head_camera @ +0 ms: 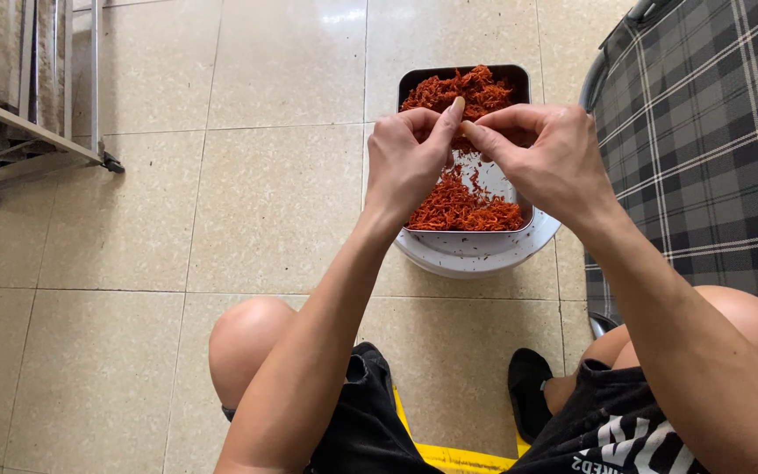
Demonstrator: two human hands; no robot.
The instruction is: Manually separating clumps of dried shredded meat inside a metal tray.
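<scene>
A rectangular metal tray [512, 75] holding orange-red shredded strands [462, 209] rests on a round white basin [475, 256] on the floor. My left hand [407, 160] and my right hand [547, 158] are raised over the tray, fingertips meeting at its middle. Both pinch a small bit of the strands between thumb and fingers; the piece itself is mostly hidden by the fingers. More strands [467, 88] lie heaped at the tray's far end.
Beige floor tiles [247, 202] lie all around. A metal rack [28, 105] stands at the upper left. A plaid folding chair [704, 132] is at the right. My knees [247, 338] and a yellow stool edge [454, 456] are below.
</scene>
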